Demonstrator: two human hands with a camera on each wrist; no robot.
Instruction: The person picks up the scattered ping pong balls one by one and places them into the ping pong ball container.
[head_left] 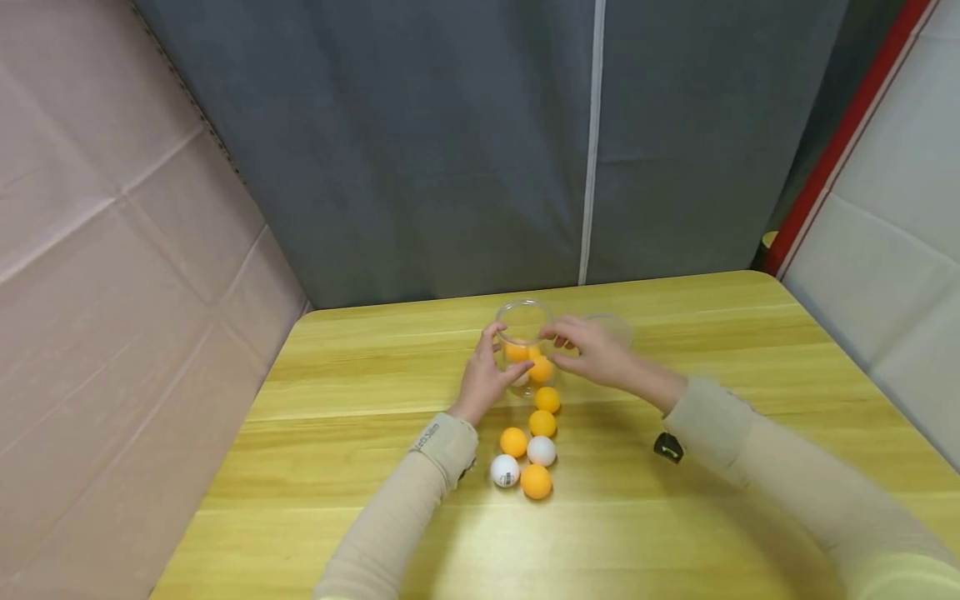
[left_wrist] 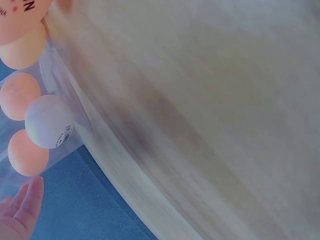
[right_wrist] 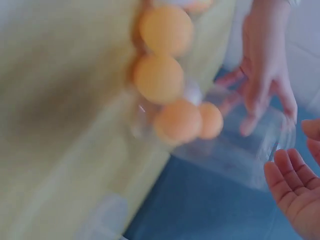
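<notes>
The left hand (head_left: pixel 486 377) curls around a clear cup (head_left: pixel 522 329) with balls (head_left: pixel 525 354) inside. The right hand (head_left: pixel 596 352) is half open, fingertips touching the cup's other side.

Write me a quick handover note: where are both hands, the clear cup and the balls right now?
Left hand: fingers curled round the clear cup, steadying it.
Right hand: at the cup's other side; grip unclear.
Cup: upright on the wooden table, a few balls inside, mostly orange.
Done: those balls are in the cup.
Left: five loose balls near the person, namely three orange balls and two white balls; another orange one sits at the cup's base.
</notes>
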